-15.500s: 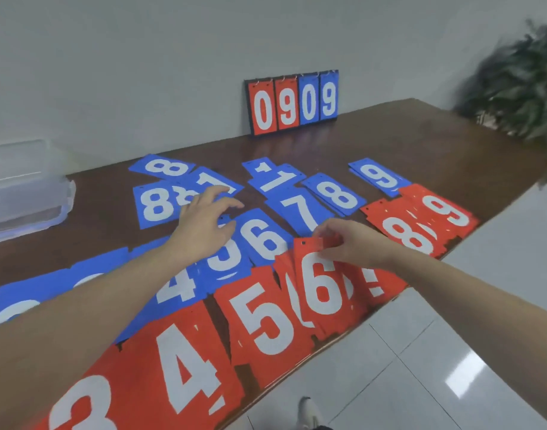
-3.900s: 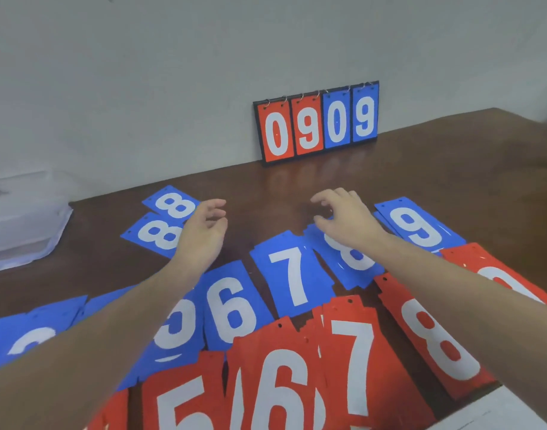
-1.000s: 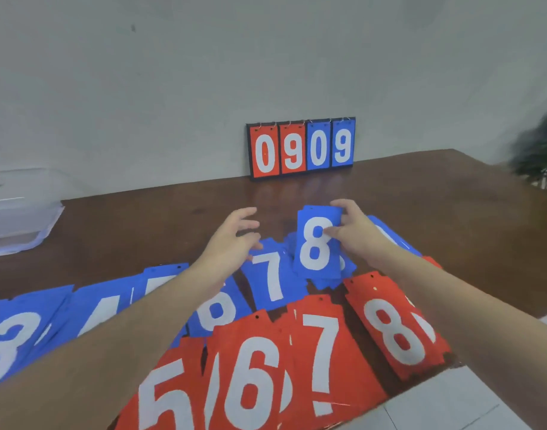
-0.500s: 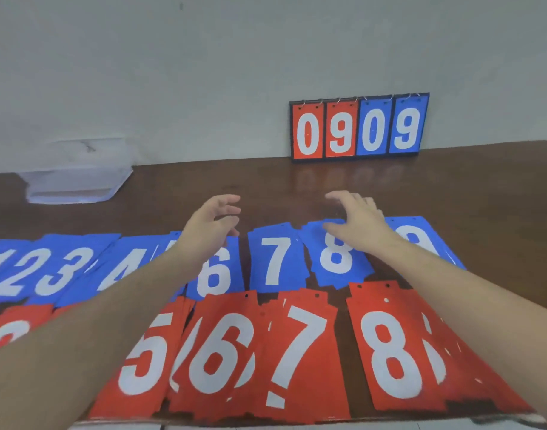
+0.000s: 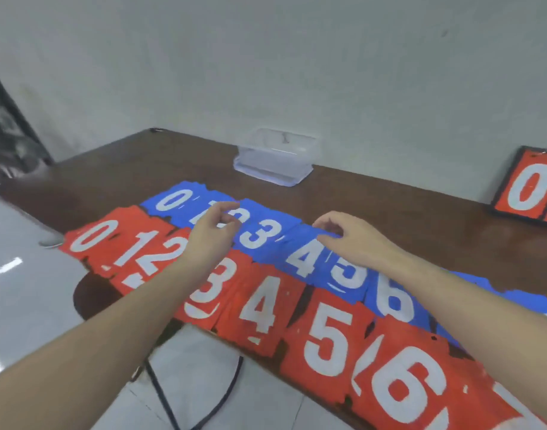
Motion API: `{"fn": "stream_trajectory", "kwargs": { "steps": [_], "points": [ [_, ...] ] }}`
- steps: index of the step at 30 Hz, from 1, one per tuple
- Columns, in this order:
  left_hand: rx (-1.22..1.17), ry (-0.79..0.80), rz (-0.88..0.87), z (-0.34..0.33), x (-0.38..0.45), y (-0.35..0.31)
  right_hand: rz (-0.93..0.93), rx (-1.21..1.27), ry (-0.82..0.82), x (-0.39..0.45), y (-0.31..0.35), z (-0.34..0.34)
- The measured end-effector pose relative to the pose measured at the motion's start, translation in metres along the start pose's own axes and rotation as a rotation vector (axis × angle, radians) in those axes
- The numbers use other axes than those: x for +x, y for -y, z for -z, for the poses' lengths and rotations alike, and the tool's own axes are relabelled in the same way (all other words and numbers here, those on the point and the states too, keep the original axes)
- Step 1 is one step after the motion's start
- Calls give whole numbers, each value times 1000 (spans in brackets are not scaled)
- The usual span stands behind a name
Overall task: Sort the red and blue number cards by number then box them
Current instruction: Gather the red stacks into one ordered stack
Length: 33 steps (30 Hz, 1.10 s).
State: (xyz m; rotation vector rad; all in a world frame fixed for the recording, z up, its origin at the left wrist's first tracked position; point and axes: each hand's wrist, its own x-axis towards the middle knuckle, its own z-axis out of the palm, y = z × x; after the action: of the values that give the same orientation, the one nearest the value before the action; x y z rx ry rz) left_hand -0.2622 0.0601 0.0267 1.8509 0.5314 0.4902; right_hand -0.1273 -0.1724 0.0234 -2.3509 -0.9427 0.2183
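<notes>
Across the middle of the frame, two rows of number cards lay on the dark wooden table (image 5: pixel 374 193), running from the left centre down to the lower right. The far row was blue: the blue 0 card (image 5: pixel 173 198) sat at the left end, then the blue 3 card (image 5: pixel 259 235), the blue 4 card (image 5: pixel 301 259), the blue 5 card (image 5: pixel 348 273) and the blue 6 card (image 5: pixel 393 301), each overlapping or just beside its neighbour. The near row was red, along the table's front edge: the red 0 card (image 5: pixel 93 235), the red 1 card (image 5: pixel 132 248), the red 2 card (image 5: pixel 162 254), the red 3 card (image 5: pixel 211 291), the red 4 card (image 5: pixel 261 308), the red 5 card (image 5: pixel 328 346) and the red 6 card (image 5: pixel 405 386).

The left hand (image 5: pixel 211 232) hovered over the blue cards between the 0 and the 3, hiding the digits there; its fingers were loosely curled, thumb and forefinger close, and nothing could be seen held in them. The right hand (image 5: pixel 349 235) hung above the top edge of the blue 4 and 5 cards, fingers bent downward; whether they touched or pinched a card could not be told.

A clear plastic box (image 5: pixel 275 161) stood at the wall, upper centre, well apart from the cards. At the right edge a scoreboard stand (image 5: pixel 529 187) showed a red 0
</notes>
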Motion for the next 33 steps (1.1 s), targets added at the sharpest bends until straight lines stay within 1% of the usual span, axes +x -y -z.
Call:
{"fn": "stream_trajectory", "kwargs": {
  "steps": [3,7,10,14,19,23,26,28,31,33],
  "points": [
    [-1,-156,22,71,12,29,72,37,63,45,56,-44],
    [11,-354,94,156,29,69,161,70,117,100,125,-102],
    [16,-469,168,207,33,97,198,75,169,132,169,-138],
    [-83,-590,314,259,38,139,283,42,219,169,216,-185],
    [-199,-567,509,281,46,170,350,-80,246,205,252,-231],
    [-359,-461,615,282,58,179,362,-217,227,232,270,-254],
    [-449,-380,609,282,66,180,308,-342,269,250,273,-269],
    [-489,-367,619,282,70,181,351,-443,308,254,276,-277],
    [-601,-418,601,284,74,183,451,-515,360,252,287,-285],
    [-638,-489,591,288,75,184,465,-510,402,248,293,-289]
  ]
}}
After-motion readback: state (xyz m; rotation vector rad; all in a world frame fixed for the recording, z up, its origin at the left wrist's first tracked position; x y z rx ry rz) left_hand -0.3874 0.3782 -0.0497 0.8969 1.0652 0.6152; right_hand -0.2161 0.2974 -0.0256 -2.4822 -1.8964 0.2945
